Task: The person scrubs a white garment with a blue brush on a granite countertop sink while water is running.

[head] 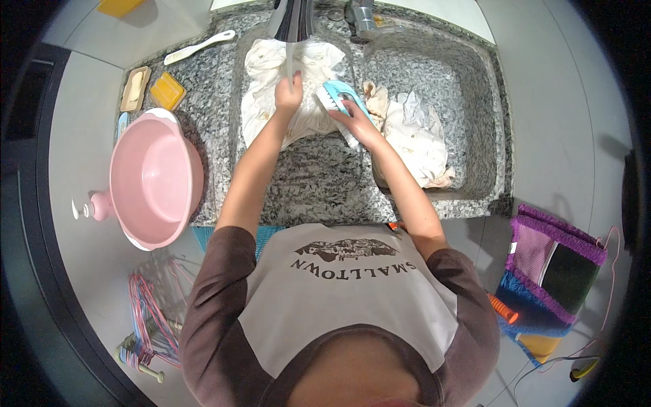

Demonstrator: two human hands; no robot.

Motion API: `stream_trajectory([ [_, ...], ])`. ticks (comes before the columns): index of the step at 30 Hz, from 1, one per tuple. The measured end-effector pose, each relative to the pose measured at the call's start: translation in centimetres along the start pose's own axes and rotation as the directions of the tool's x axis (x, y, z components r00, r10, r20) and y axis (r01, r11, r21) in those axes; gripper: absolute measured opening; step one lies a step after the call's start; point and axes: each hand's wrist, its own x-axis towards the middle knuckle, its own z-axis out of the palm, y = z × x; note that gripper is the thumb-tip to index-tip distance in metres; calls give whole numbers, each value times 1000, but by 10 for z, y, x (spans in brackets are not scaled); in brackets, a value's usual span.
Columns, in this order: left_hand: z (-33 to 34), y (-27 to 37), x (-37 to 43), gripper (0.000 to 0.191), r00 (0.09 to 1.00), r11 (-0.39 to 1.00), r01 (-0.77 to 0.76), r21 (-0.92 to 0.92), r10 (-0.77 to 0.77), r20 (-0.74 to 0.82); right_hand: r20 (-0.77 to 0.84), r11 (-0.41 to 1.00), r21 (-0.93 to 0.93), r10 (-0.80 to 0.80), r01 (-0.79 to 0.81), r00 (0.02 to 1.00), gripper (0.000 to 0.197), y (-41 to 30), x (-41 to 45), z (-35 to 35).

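My right hand (358, 124) grips a light blue scrub brush (336, 89) by its handle. The brush is tilted, and its white bristles face left over a wet white cloth (262, 107). Under the running faucet (291, 28), my left hand (289, 95) rests on that same cloth, in the water stream. Its fingers look curled, but whether they pinch the fabric is hidden. The cloth is spread on the left section of the granite sink and has brownish marks. To the right of the brush, a second bundle of white and beige cloth (414, 145) lies in the right basin (475, 112).
A pink plastic tub (152, 173) sits on the left counter, with a pump bottle (99, 206) beside it. Behind it lie a yellow soap block (168, 91), a soap dish (127, 99) and a white long-handled brush (198, 47). A second faucet (363, 20) stands over the right basin.
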Motion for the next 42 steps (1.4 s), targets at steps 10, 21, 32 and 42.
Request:
stream_trajectory([
  [10,9,-3,4,13,955,866,-271,421,296,6,-6,1000,19,-19,19,1000,44,8,1,-1],
  [21,-55,4,-46,29,813,787,-558,263,454,365,72,996,-63,59,-55,996,62,-12,-5,-3],
  [32,-28,-15,-20,39,816,526,-566,635,467,340,42,995,-63,75,-72,996,59,4,1,-2],
  [42,1,-30,11,23,860,730,-450,514,509,30,-77,968,208,163,-144,984,60,-23,-13,-2],
])
